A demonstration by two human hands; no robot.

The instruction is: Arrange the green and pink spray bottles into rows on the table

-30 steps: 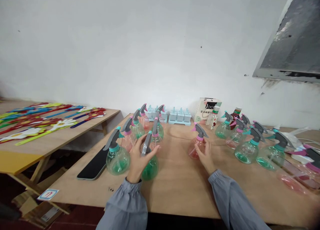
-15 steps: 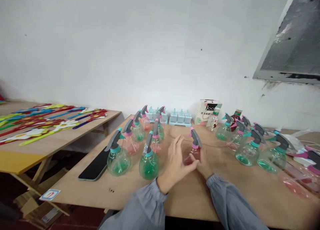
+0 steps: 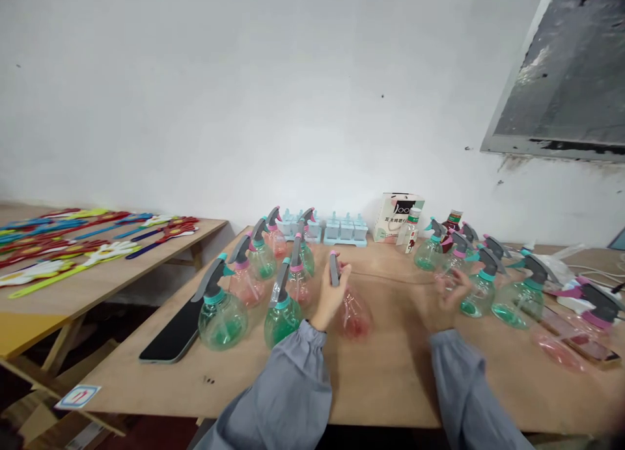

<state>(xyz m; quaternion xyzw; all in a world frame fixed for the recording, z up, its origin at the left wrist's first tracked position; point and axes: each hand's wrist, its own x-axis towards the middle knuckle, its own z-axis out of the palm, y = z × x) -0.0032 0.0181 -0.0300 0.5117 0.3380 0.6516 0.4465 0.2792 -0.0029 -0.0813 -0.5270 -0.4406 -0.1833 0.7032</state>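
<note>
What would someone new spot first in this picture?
Probably the round pink and green spray bottles, grouped at both sides of the wooden table. Between them, the left hand has its grip around the gray head of one pink spray bottle. Bright hand-shaped paddles pop out too, on the second table at far left.

The box [image 3: 388, 232] near the worktop's [image 3: 390, 385] back edge has blurry Chinese writing [image 3: 394, 219]. The front-left corner sticker's [image 3: 68, 401] red sign [image 3: 81, 396] is unclear.
</note>
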